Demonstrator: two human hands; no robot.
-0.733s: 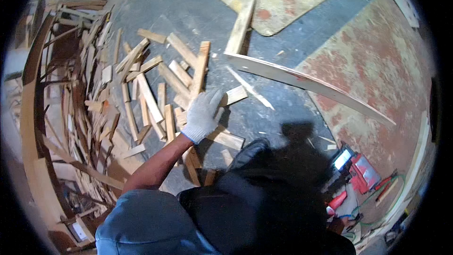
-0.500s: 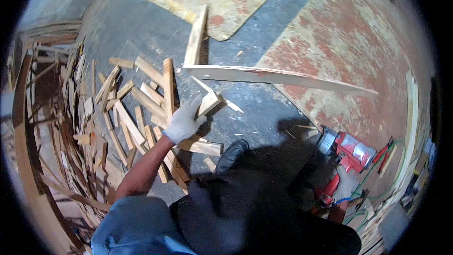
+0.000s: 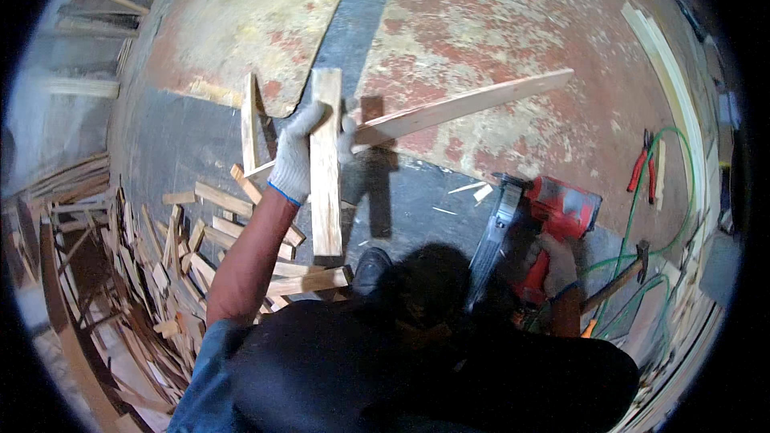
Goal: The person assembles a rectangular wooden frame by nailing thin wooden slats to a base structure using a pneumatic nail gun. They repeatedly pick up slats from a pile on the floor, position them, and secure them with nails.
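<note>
In a white knit glove, my left hand [image 3: 298, 148] is closed around a short wooden block [image 3: 326, 168], its fingers wrapping both sides. The block is held up off the floor and points away from me. Beyond it a long thin board [image 3: 473, 108] slants to the far right, its near end hidden behind my hand and the block. Another piece of wood [image 3: 249, 119] stands at the far left of that board. My right hand [image 3: 555, 265], also gloved, grips the handle of a red nail gun [image 3: 561, 204] with a dark magazine, at my right side.
Loose wood offcuts [image 3: 233, 228] lie scattered at the left, near a heap of thin strips [image 3: 152, 337]. At the right are pliers [image 3: 642, 164], a hammer [image 3: 618, 285] and a green air hose [image 3: 690, 160]. Long pale strips [image 3: 670, 72] line the right side. My shoe [image 3: 371, 269] is on the floor.
My left hand has taken hold of a wooden block and raised it. The nail gun, still in my right hand, has shifted slightly. The whole view has turned, so the long board now slants differently.
</note>
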